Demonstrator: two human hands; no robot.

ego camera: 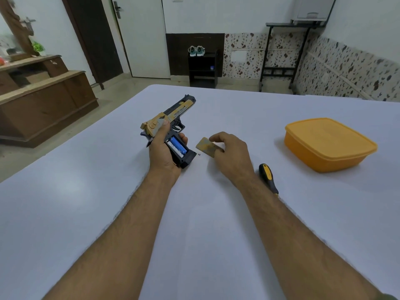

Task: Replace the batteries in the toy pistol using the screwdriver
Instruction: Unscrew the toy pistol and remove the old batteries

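On the table: a white table (216, 234) filled most of the view, and both bare arms reached out over it.
Toy pistol: the toy pistol (173, 114) was tan and black, and it sat in the left hand above the table, left of the middle. Its barrel pointed away and a bit to the right.
Left hand: the left hand (163, 151) was wrapped around the back of the pistol and its handle. The thumb lay on the tan top part, and the fingers curled around the far side of the handle.
Battery spot: the side of the handle was open. A blue battery (177, 146) lay inside it, easy to see.
Right hand: the right hand (230, 154) pinched a flat tan cover (206, 147) between the thumb and the fingers. It held the cover just to the right of the handle, near it but not touching.
Screw: a tiny screw (199, 154) lay on the table between the handle and the cover.
Screwdriver: the screwdriver (268, 177) had a black and yellow handle. It lay flat on the table, just right of the right wrist. No hand touched it.
Box: an orange box (329, 144) with its lid on sat on the table, far off to the right.
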